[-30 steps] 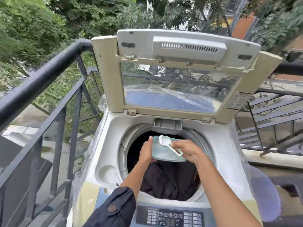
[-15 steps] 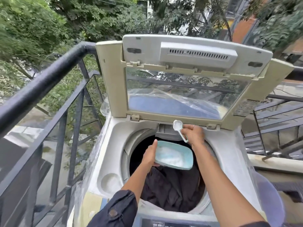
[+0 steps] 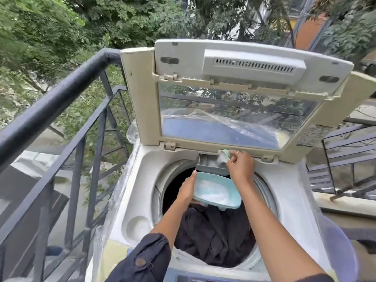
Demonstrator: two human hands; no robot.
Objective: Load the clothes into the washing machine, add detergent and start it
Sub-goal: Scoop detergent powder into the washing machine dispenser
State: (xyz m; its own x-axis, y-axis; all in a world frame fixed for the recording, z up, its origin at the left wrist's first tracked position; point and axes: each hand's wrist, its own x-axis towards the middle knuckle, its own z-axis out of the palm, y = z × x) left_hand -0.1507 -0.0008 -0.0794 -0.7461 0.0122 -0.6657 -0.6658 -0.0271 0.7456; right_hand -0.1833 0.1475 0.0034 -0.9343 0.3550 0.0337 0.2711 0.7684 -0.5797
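While scoop (image 3: 223, 155) tilts, left hand (image 3: 186, 190) holds tub (image 3: 236, 204) (powder-filled).

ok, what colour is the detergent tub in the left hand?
The detergent tub is pale teal, with white powder inside. It shows best in the head view.

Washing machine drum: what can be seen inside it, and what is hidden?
Dark clothes lie in the drum. The left hand holds a teal detergent tub above it, which covers the back part. The drum's bottom is hidden under the clothes.
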